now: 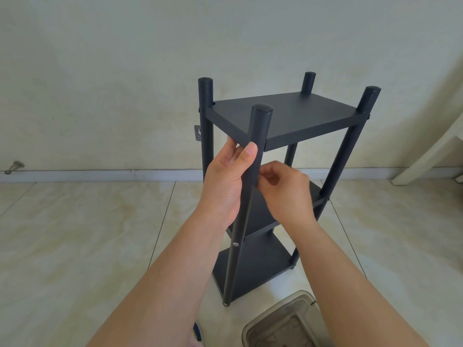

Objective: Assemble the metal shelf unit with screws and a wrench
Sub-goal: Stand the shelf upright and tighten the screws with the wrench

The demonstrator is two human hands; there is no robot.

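where visible, both hands (253, 181) gripping post (250, 186)

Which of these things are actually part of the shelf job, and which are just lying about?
Part of the job:
- black shelf unit
- its near post, gripped by the left hand
- right hand, fingers pinched beside that post
- silver screw lower on the post

Just lying about:
- metal container on the floor
- doorstop by the skirting

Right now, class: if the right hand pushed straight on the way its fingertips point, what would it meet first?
Probably the near front post: the right hand points left at it, fingertips seemingly touching already, though depth is unclear.
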